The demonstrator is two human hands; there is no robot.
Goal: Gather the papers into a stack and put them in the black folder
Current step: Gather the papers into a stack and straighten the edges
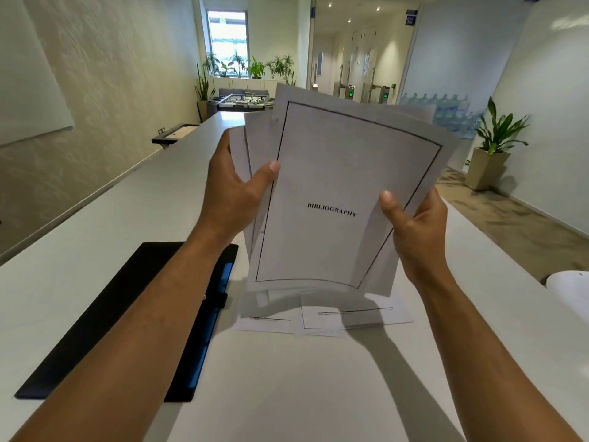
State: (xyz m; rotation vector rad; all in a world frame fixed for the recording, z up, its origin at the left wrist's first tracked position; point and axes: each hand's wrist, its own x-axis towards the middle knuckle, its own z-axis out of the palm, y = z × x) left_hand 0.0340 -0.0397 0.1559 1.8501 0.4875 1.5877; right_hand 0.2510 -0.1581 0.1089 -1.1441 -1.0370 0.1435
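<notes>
I hold a loose, fanned bunch of white papers (pixel 334 173) upright above the table; the front sheet has a black border and the word BIBLIOGRAPHY. My left hand (pixel 236 189) grips the bunch at its left edge, thumb on the front. My right hand (pixel 414 228) grips the right edge, thumb on the front sheet. A few more papers (pixel 357 317) lie flat on the table beneath the bunch. The black folder (pixel 105 314) lies closed on the table to the left, partly under my left forearm, with a blue strip along its right side.
The long white table (pixel 287 393) runs away from me toward a foosball table and plants. A white object (pixel 570 291) sits at the table's right edge. A small dark tray (pixel 178 132) stands at the far left edge. A potted plant (pixel 494 148) stands on the floor to the right.
</notes>
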